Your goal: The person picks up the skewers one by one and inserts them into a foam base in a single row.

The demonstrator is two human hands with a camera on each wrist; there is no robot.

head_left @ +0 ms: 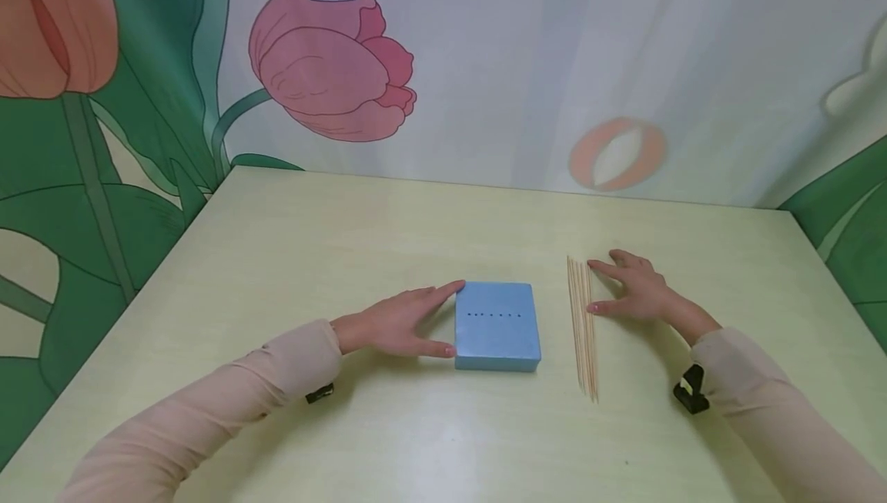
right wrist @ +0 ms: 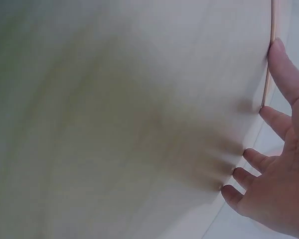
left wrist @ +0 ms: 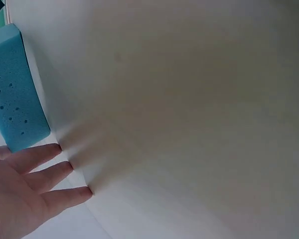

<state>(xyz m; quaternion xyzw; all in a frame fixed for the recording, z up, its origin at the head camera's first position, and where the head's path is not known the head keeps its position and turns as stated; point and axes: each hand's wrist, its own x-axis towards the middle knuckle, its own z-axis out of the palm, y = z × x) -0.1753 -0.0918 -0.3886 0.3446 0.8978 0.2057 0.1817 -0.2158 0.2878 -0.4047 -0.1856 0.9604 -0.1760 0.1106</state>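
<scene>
A blue foam block with a row of small dark holes across its top lies flat on the table. My left hand is at its left side, index finger at the back corner and thumb at the front corner. In the left wrist view the block's pitted side shows, and the other fingers of that hand spread out beside it. Right of the block, several thin wooden sticks lie side by side. My right hand touches their right edge with thumb and index fingertip, its fingers spread.
The pale wooden table meets a curtain printed with flowers and leaves at the back. Black wrist-camera mounts hang below both sleeves, close over the tabletop.
</scene>
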